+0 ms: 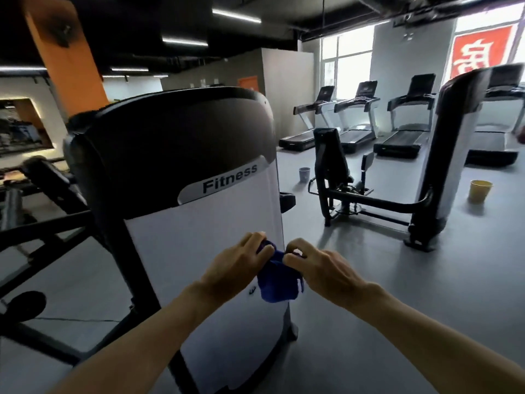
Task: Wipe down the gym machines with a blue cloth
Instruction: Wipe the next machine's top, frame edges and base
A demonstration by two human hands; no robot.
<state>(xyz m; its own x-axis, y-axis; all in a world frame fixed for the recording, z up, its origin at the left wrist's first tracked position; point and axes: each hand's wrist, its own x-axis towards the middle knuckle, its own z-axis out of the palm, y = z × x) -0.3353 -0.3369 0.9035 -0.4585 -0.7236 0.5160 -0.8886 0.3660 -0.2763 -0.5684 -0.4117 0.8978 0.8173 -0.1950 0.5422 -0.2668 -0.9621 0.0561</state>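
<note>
A white gym machine [204,237] marked "Fitness" stands at left. In front of its right edge, the left hand [235,268] curls its fingers round a blue cloth [279,280]; the right hand [321,268] pinches the cloth's other side. Farther right stand a second machine [443,155] and a yellow cup [480,190] on the floor.

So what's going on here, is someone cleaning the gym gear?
Yes. A person stands at a white weight machine marked "Fitness", holding a blue cloth in front of its shroud. The left hand and the right hand both pinch the cloth's top edge, as if bunching or refolding it. Whether it touches the panel is unclear. Treadmills line the windows behind.
</note>
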